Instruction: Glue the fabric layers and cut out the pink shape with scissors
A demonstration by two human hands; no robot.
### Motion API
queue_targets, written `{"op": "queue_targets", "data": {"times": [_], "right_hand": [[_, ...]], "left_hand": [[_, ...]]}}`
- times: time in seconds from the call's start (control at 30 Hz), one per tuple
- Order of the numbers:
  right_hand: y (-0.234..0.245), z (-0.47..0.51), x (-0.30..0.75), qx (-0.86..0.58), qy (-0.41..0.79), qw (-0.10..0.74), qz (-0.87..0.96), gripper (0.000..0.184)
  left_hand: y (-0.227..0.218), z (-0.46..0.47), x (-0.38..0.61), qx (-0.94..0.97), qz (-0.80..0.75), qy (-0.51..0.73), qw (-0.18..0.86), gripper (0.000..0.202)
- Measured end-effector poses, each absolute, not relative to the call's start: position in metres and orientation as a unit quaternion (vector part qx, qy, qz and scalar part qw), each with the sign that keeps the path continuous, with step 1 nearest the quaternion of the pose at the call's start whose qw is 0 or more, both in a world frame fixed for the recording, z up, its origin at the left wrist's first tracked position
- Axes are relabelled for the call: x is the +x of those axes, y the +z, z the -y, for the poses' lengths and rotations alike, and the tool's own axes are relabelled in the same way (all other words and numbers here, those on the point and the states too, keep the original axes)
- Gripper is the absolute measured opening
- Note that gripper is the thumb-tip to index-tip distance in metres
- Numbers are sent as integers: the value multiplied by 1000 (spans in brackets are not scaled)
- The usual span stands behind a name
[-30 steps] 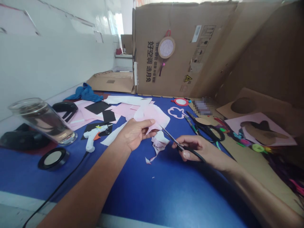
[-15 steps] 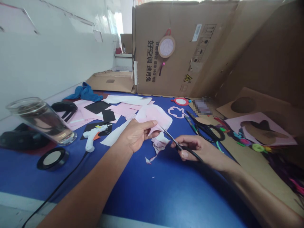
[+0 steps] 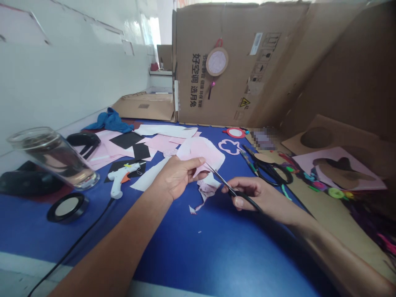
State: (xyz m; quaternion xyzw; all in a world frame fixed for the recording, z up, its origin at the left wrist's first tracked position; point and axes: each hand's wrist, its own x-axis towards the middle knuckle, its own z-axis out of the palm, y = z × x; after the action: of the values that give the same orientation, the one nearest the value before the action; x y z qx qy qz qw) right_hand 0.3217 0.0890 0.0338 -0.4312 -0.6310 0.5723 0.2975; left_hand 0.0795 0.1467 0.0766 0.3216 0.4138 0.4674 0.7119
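Your left hand (image 3: 179, 178) pinches the pink paper (image 3: 201, 149) at 12 o'clock; your right hand (image 3: 255, 193) holds the scissors (image 3: 220, 178). Since 1 second ago, they have slid closer to your left thumb and look more closed, so the cut seems longer.

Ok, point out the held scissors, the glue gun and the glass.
Held scissors (image 3: 222, 180): head view, on the blades.
Glue gun (image 3: 118, 180): head view, on the white handle.
Glass (image 3: 58, 159): head view, on the side wall.
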Motion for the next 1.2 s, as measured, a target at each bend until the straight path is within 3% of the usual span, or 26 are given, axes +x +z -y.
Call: {"op": "queue_targets", "data": {"times": [1.2], "right_hand": [[38, -87, 320, -436, 547, 290, 653, 45]], "left_hand": [[78, -145, 79, 319, -412, 470, 712, 13]]}}
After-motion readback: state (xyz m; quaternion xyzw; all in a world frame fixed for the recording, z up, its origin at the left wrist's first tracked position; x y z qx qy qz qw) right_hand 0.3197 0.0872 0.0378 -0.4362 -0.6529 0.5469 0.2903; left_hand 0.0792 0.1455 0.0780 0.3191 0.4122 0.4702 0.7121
